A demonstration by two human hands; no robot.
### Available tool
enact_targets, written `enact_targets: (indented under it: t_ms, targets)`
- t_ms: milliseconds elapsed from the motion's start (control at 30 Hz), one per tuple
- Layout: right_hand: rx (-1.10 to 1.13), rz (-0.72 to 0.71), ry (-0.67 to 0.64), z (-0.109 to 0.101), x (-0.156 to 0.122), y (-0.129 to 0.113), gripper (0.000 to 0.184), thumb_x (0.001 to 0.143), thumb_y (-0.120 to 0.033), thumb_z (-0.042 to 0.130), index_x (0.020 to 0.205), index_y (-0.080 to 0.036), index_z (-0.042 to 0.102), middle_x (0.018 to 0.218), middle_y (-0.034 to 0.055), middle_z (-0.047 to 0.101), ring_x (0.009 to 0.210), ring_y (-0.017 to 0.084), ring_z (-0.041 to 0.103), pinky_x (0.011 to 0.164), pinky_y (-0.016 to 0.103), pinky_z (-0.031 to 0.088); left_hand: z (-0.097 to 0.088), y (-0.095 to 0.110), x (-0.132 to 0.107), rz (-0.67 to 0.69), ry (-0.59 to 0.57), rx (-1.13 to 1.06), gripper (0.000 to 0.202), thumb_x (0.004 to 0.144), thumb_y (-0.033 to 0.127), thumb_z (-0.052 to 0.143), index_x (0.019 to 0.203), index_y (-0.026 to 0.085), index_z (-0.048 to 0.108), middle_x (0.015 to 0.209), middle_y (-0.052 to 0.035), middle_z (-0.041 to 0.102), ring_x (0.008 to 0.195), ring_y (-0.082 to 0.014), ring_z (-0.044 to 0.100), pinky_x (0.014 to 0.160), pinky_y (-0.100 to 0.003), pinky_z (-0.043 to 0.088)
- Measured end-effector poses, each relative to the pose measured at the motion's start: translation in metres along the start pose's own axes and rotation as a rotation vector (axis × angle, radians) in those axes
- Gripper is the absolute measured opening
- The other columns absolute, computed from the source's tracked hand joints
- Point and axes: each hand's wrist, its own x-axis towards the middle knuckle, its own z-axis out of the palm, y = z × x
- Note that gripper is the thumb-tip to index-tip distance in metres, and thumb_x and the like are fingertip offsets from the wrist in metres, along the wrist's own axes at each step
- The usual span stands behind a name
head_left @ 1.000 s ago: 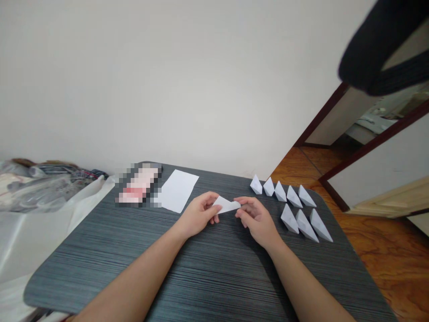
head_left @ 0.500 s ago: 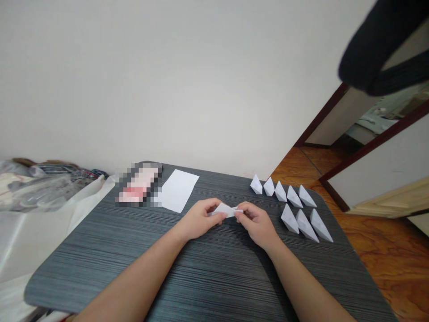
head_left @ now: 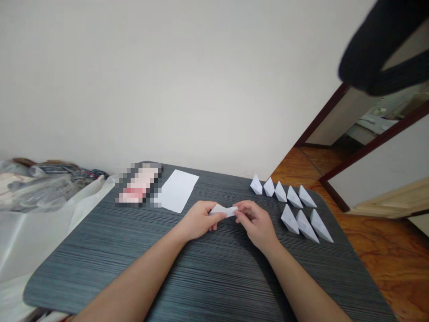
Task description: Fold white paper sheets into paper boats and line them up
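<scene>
Both my hands meet over the middle of a dark grey striped table (head_left: pixel 201 277). Between them is a small folded white paper piece (head_left: pixel 224 210). My left hand (head_left: pixel 198 220) pinches its left end with thumb and fingers curled. My right hand (head_left: pixel 255 222) pinches its right end, fingers closed round it. The paper sits low, just above or on the tabletop; I cannot tell which. To the right stand several finished white paper triangles (head_left: pixel 295 208) in two rows.
A flat white sheet (head_left: pixel 177 190) lies at the table's far side, beside a blurred pink and white object (head_left: pixel 138 184). Plastic bags and clutter (head_left: pixel 40 188) lie to the left. Wooden floor (head_left: pixel 395 250) and a doorway are on the right.
The paper piece has gone from a wider triangle to a narrower folded strip, and both hands have closed in on it and dropped slightly toward the table.
</scene>
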Motion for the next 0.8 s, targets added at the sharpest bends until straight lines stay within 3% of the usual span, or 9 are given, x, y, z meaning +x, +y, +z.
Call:
enact_targets:
  t_ms: [133,267,433,500,667,800]
  targets:
    - [-0.181,-0.133,-0.020,-0.004,0.002,-0.003,0.014,0.084,-0.021,0.055,0.089,-0.022,0.068,0.106,0.0075,0.062,0.081,0.018,0.062,0.072,0.032,0.051,0.000,-0.001,0.001,0.020,0.008,0.030,0.031,0.080,0.040,0.051,0.063,0.015,0.057,0.052,0.0018,0.055,0.047,-0.0088,0.047,0.048,-0.019,0.035]
    - [-0.232,-0.212,-0.026,-0.006,0.003,-0.005,0.019,0.084,-0.019,0.055,0.096,-0.023,0.069,0.107,0.0074,0.062,0.094,0.020,0.059,0.080,0.033,0.048,0.000,-0.003,0.002,0.020,0.036,0.030,0.034,0.081,0.043,0.049,0.065,0.015,0.058,0.053,0.0018,0.055,0.046,-0.0084,0.046,0.047,-0.019,0.035]
    - [-0.229,-0.143,-0.074,-0.005,0.002,-0.006,0.018,0.083,-0.021,0.057,0.097,-0.021,0.067,0.114,0.0079,0.058,0.062,0.012,0.056,0.057,0.027,0.046,0.000,-0.004,0.002,0.034,0.055,0.034,0.034,0.082,0.044,0.049,0.069,0.015,0.060,0.055,0.0016,0.056,0.046,-0.0085,0.047,0.045,-0.019,0.034]
    - [-0.223,-0.111,-0.085,-0.004,0.002,-0.008,0.014,0.083,-0.021,0.057,0.092,-0.021,0.068,0.114,0.0074,0.057,0.058,0.010,0.053,0.055,0.026,0.044,0.000,-0.004,0.002,0.039,0.053,0.039,0.033,0.082,0.043,0.049,0.070,0.015,0.061,0.055,0.0015,0.057,0.047,-0.0088,0.048,0.046,-0.019,0.035]
    - [-0.199,-0.099,-0.069,-0.004,0.004,-0.012,0.015,0.084,-0.017,0.054,0.079,-0.020,0.067,0.106,0.0060,0.059,0.088,0.018,0.058,0.073,0.029,0.045,0.001,-0.002,0.001,0.057,0.041,0.035,0.028,0.082,0.037,0.050,0.071,0.014,0.063,0.055,0.0015,0.057,0.049,-0.0092,0.051,0.049,-0.019,0.036]
    - [-0.174,-0.085,-0.041,-0.003,0.006,-0.011,0.013,0.083,-0.017,0.055,0.077,-0.020,0.065,0.103,0.0061,0.059,0.093,0.019,0.056,0.077,0.030,0.044,0.002,0.000,0.001,0.068,0.048,0.029,0.028,0.082,0.036,0.051,0.070,0.014,0.063,0.055,0.0017,0.057,0.049,-0.0091,0.051,0.049,-0.019,0.037]
